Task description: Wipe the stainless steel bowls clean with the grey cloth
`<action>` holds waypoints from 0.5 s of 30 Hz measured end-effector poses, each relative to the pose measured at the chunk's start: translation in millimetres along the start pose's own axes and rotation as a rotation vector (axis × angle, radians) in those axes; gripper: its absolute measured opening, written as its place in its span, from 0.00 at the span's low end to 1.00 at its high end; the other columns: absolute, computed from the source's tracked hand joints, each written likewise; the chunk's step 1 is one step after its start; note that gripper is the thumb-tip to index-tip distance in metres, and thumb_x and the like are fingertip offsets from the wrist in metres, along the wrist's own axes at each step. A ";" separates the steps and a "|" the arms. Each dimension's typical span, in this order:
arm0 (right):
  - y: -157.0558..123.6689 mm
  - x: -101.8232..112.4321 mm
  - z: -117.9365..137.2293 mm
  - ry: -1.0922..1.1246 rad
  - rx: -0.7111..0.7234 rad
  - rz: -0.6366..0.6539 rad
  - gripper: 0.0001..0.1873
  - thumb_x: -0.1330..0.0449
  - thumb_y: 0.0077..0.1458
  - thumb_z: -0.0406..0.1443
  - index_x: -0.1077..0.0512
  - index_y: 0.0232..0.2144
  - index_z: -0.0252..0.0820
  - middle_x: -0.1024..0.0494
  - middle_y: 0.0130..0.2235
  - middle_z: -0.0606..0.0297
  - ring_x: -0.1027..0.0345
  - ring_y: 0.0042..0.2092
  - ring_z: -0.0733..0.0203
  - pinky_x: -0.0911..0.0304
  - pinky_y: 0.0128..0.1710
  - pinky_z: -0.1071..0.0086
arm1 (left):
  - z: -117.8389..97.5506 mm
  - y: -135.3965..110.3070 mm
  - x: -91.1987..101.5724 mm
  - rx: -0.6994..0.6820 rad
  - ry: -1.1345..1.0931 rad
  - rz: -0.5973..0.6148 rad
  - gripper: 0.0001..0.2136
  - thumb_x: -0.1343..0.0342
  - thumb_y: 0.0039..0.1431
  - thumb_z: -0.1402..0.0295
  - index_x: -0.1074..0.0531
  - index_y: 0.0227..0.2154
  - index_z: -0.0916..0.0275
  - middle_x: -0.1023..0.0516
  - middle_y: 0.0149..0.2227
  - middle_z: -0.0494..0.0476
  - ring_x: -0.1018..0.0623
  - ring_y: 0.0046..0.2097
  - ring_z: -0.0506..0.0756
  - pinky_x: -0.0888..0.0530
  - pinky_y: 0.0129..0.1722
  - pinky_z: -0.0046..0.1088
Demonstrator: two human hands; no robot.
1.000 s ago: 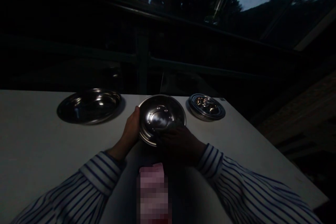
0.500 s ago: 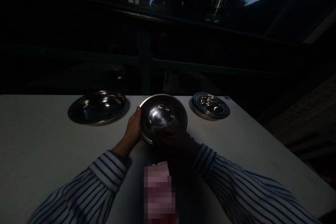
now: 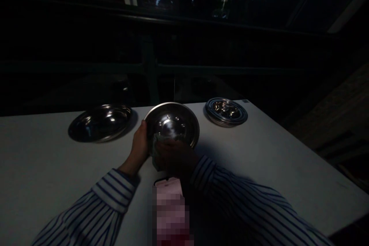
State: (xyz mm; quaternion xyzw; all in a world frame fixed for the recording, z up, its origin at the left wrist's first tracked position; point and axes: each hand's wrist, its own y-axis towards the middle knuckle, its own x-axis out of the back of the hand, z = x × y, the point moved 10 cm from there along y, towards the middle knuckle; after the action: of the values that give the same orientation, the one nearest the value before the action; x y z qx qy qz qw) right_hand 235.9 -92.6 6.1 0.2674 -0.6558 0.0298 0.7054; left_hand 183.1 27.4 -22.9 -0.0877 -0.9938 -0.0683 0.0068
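Note:
A shiny metal bowl (image 3: 184,123) is tilted with its inside facing me, over the middle of the white table. My left hand (image 3: 139,148) grips its left rim, thumb on the edge and the other fingers hidden behind. In my right hand (image 3: 175,155) is a pale greyish cloth (image 3: 157,153), bunched up and pressed at the bowl's lower left rim. Deep shadow hides most of the right fingers, but they are closed on the cloth.
On the white table (image 3: 273,161), a wide metal basin (image 3: 100,123) sits to the left and several stacked metal dishes (image 3: 226,112) to the right. A pink, partly blurred-out object (image 3: 170,196) is close to me. A dark railing and window stand beyond.
My right hand has moved left along the bowl's lower rim, and the cloth in it now shows clearly. The left hand keeps its grip. The whole view has shifted slightly.

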 end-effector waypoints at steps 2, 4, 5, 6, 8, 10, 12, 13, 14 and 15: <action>-17.6 4.4 -8.7 -0.014 0.039 0.046 0.18 0.51 0.58 0.39 0.34 0.47 0.33 0.26 0.45 0.56 0.35 0.44 0.52 0.38 0.39 0.58 | 2.3 0.4 -1.3 0.024 0.017 0.005 0.31 0.58 0.48 0.41 0.26 0.31 0.66 0.22 0.32 0.61 0.25 0.38 0.60 0.31 0.39 0.35; -34.0 9.6 -18.5 -0.046 0.060 0.093 0.17 0.48 0.56 0.37 0.33 0.46 0.34 0.25 0.44 0.56 0.34 0.45 0.53 0.40 0.41 0.57 | 3.0 0.1 -6.0 0.045 0.018 0.024 0.31 0.59 0.48 0.41 0.26 0.31 0.66 0.22 0.32 0.61 0.25 0.38 0.60 0.31 0.39 0.35; -38.9 11.3 -21.8 -0.059 0.065 0.115 0.16 0.48 0.56 0.36 0.33 0.46 0.33 0.25 0.43 0.55 0.34 0.45 0.53 0.40 0.41 0.57 | 2.6 -0.3 -9.3 0.053 0.002 0.038 0.31 0.59 0.49 0.42 0.25 0.32 0.66 0.21 0.33 0.62 0.24 0.39 0.60 0.31 0.40 0.35; -40.8 12.3 -23.2 -0.068 0.067 0.131 0.16 0.48 0.56 0.35 0.33 0.46 0.33 0.25 0.43 0.55 0.34 0.45 0.53 0.40 0.41 0.57 | 1.9 -0.8 -12.3 0.060 -0.017 0.047 0.31 0.59 0.49 0.42 0.25 0.34 0.66 0.21 0.35 0.62 0.24 0.40 0.60 0.31 0.41 0.35; -34.5 12.6 -19.7 -0.058 0.057 0.126 0.17 0.48 0.56 0.36 0.34 0.47 0.33 0.25 0.43 0.55 0.34 0.45 0.53 0.40 0.40 0.58 | -0.8 -2.4 -16.5 0.066 -0.039 0.057 0.30 0.59 0.51 0.43 0.26 0.36 0.66 0.21 0.38 0.62 0.25 0.42 0.61 0.31 0.43 0.36; -18.9 10.5 -9.8 -0.024 0.035 0.082 0.18 0.49 0.57 0.38 0.35 0.47 0.33 0.26 0.44 0.55 0.35 0.45 0.53 0.38 0.38 0.59 | -4.0 -4.3 -15.9 0.062 -0.010 0.042 0.31 0.59 0.51 0.43 0.26 0.37 0.67 0.21 0.39 0.63 0.25 0.43 0.61 0.32 0.44 0.37; -2.5 5.2 0.5 0.001 0.007 0.045 0.17 0.51 0.58 0.40 0.34 0.44 0.34 0.27 0.45 0.56 0.35 0.44 0.54 0.36 0.35 0.61 | -7.1 -5.6 -11.3 0.043 0.034 0.015 0.32 0.60 0.51 0.43 0.26 0.37 0.68 0.22 0.40 0.64 0.26 0.45 0.62 0.32 0.46 0.37; 3.1 3.1 1.6 0.001 -0.029 0.027 0.16 0.51 0.58 0.39 0.35 0.44 0.34 0.27 0.44 0.56 0.35 0.43 0.54 0.36 0.34 0.60 | -8.3 -5.7 -8.6 0.030 0.052 0.005 0.32 0.60 0.51 0.43 0.26 0.37 0.68 0.22 0.41 0.64 0.26 0.45 0.61 0.33 0.47 0.37; 5.7 1.0 2.1 0.002 -0.047 0.021 0.16 0.51 0.58 0.39 0.35 0.44 0.34 0.27 0.44 0.56 0.35 0.43 0.54 0.36 0.34 0.61 | -9.0 -5.5 -5.7 0.017 0.063 -0.005 0.32 0.60 0.51 0.44 0.26 0.38 0.68 0.23 0.41 0.64 0.26 0.46 0.61 0.33 0.47 0.37; 5.0 -0.4 1.3 0.001 -0.050 0.022 0.16 0.51 0.58 0.39 0.35 0.44 0.34 0.27 0.44 0.56 0.35 0.43 0.54 0.35 0.34 0.61 | -8.9 -5.0 -3.4 0.008 0.068 -0.009 0.31 0.60 0.52 0.44 0.26 0.38 0.68 0.23 0.42 0.64 0.26 0.46 0.61 0.34 0.47 0.37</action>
State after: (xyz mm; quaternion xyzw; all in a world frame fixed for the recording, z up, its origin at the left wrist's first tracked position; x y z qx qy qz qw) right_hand 232.7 -88.8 7.4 0.2423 -0.6589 0.0213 0.7118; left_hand 185.6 20.7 -14.8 -0.0807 -0.9936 -0.0673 0.0407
